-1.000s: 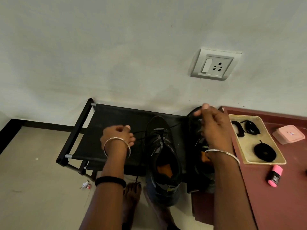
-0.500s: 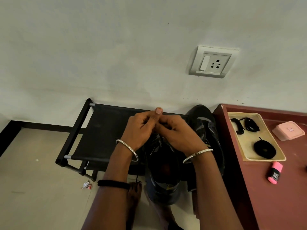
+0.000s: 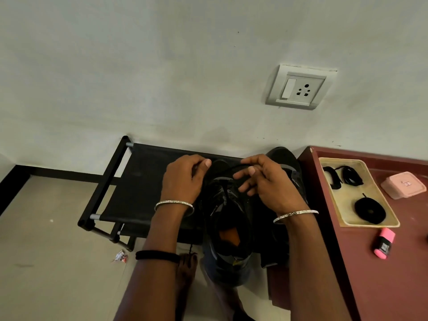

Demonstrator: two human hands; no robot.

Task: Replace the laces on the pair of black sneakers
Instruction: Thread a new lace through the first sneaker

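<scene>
A black sneaker [image 3: 228, 230] with an orange insole stands on the black shoe rack [image 3: 141, 181], toe toward the wall. A second black sneaker [image 3: 288, 163] lies to its right, mostly behind my right arm. My left hand [image 3: 185, 179] sits over the front of the near sneaker, fingers curled, pinching one end of its black lace [image 3: 234, 169]. My right hand [image 3: 266, 181] holds the other part of the lace, which arcs between the two hands, thumb and forefinger on it and the other fingers spread.
A dark red table [image 3: 393, 274] stands on the right with a beige tray [image 3: 342, 218] holding coiled black laces [image 3: 370, 210]. A pink box [image 3: 404, 185] and a pink highlighter [image 3: 383, 243] lie on the table. A wall socket [image 3: 298, 88] is above. A scrap of litter [image 3: 120, 256] lies on the floor.
A second ago my hands were wide apart pulling the lace taut. They then met over the sneaker's front, and now they have parted a little with a lace loop between them.
</scene>
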